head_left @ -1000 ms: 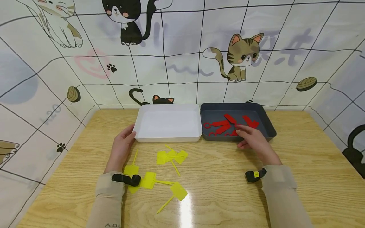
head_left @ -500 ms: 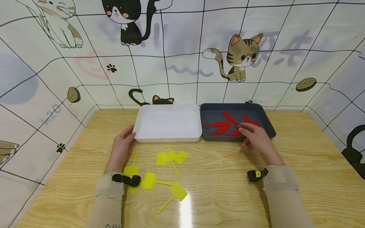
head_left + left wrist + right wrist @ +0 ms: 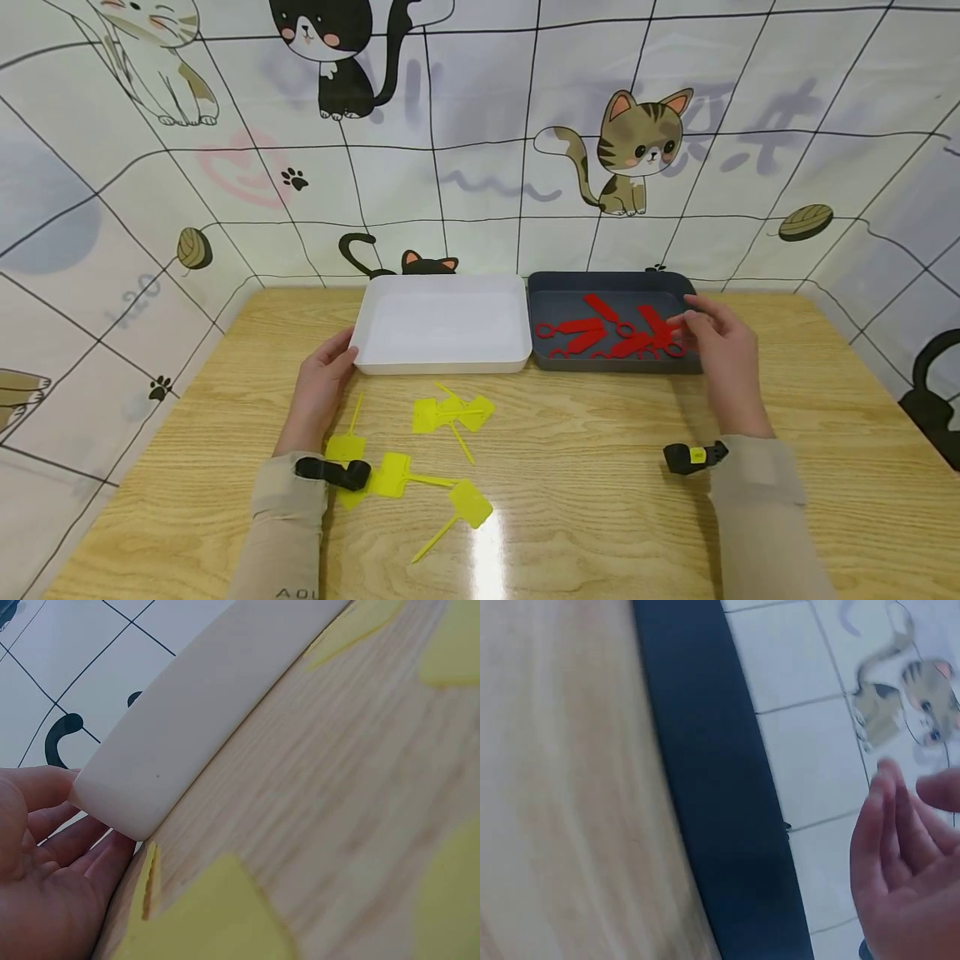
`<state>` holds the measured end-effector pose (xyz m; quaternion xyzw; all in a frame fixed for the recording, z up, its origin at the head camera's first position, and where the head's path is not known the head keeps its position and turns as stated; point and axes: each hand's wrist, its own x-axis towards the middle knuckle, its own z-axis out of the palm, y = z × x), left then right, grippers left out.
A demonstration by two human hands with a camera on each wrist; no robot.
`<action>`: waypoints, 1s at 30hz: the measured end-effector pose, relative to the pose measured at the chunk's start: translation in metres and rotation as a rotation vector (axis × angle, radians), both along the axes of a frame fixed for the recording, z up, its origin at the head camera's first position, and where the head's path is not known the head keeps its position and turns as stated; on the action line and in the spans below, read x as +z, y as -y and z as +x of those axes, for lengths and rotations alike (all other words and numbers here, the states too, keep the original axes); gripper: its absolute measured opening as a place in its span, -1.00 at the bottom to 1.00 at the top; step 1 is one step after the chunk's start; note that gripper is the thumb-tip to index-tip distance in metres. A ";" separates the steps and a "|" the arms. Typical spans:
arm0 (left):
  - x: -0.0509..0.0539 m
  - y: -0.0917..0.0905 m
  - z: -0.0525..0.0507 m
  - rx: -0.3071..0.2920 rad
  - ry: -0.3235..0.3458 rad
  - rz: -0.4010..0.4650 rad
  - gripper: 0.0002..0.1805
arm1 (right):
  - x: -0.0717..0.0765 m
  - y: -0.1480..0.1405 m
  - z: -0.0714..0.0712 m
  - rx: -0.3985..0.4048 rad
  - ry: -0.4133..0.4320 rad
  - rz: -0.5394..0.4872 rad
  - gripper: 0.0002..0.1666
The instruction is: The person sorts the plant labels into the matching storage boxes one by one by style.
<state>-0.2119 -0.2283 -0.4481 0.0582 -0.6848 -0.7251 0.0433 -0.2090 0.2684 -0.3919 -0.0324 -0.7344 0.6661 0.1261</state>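
Note:
My left hand (image 3: pixel 318 383) rests at the near-left corner of a white tray (image 3: pixel 442 367), touching its outer wall with relaxed fingers; the left wrist view shows this contact at the tray's wall (image 3: pixel 172 727). Beside it stands a dark grey tray (image 3: pixel 558 287) holding several flat red tags (image 3: pixel 581 327) with ring ends, some overlapping. Over that tray's right side hovers my right hand (image 3: pixel 726 358), thumb and fingers apart in the right wrist view, with nothing visible between them. Several yellow plant labels (image 3: pixel 392 475) lie on the wooden table in front of the white tray.
The trays stand side by side at the back of the wooden table (image 3: pixel 585 500), close to a cat-patterned wall cloth (image 3: pixel 487 183). Similar cloth rises at left and right. Some yellow labels lie close to my left forearm.
My right hand has moved right and back from the red tags toward the dark tray's right side. A red tag in the middle has shifted. My left hand has stayed put.

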 end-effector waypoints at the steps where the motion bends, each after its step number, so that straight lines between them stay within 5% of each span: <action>1: 0.000 0.000 0.000 0.000 0.000 0.001 -0.50 | 0.001 -0.004 0.001 -0.023 -0.014 -0.073 -0.55; 5: 0.001 0.000 -0.001 -0.002 -0.001 0.004 -0.50 | 0.004 -0.016 0.003 -0.111 -0.051 -0.254 -0.58; 10: 0.001 -0.001 0.000 -0.001 0.001 0.003 -0.50 | 0.001 -0.028 0.004 -0.186 -0.009 -0.242 -0.57; 14: 0.000 -0.001 0.001 0.003 0.005 0.004 -0.50 | -0.015 -0.043 -0.004 -0.187 -0.002 -0.265 -0.56; 23: 0.002 -0.002 0.001 0.005 0.011 0.004 -0.50 | -0.057 -0.082 -0.019 -0.082 0.054 -0.340 -0.30; 30: 0.001 -0.001 0.001 -0.005 -0.001 0.004 -0.50 | -0.037 -0.063 -0.005 0.081 0.260 -0.252 -0.06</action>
